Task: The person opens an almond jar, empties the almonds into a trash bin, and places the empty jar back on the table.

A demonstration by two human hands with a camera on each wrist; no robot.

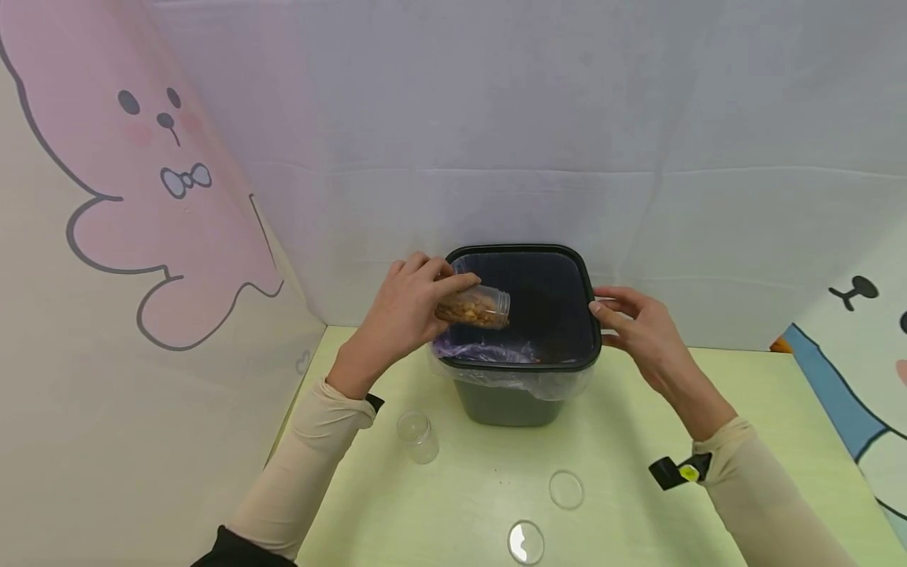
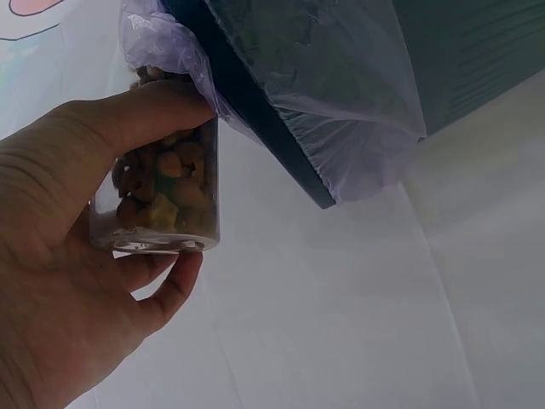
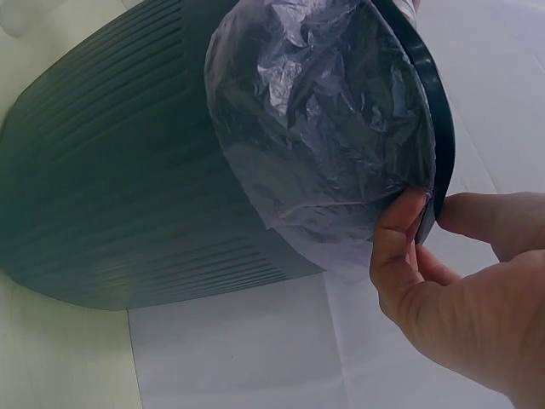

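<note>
A clear plastic jar [image 1: 489, 305] of brown nuts lies tipped on its side over the bin, its uncapped mouth facing right. My left hand [image 1: 405, 303] grips it round the body; in the left wrist view, the nuts [image 2: 174, 170] show through its wall below the thumb. The dark green bin [image 1: 506, 403] stands upright, lined with a thin purplish bag [image 3: 324, 128] folded out over its black rim [image 1: 520, 367]. At the bin's right side my right hand [image 1: 641, 327] pinches the rim between thumb and fingers. The bin's inside is dark.
On the pale yellow-green table [image 1: 383, 512], a second clear jar [image 1: 423, 449] is left of the bin's base. In front are a clear ring [image 1: 551, 490] and a round clear lid [image 1: 526, 543], with tiny crumbs nearby. A white cloth wall [image 1: 538, 142] rises behind the bin.
</note>
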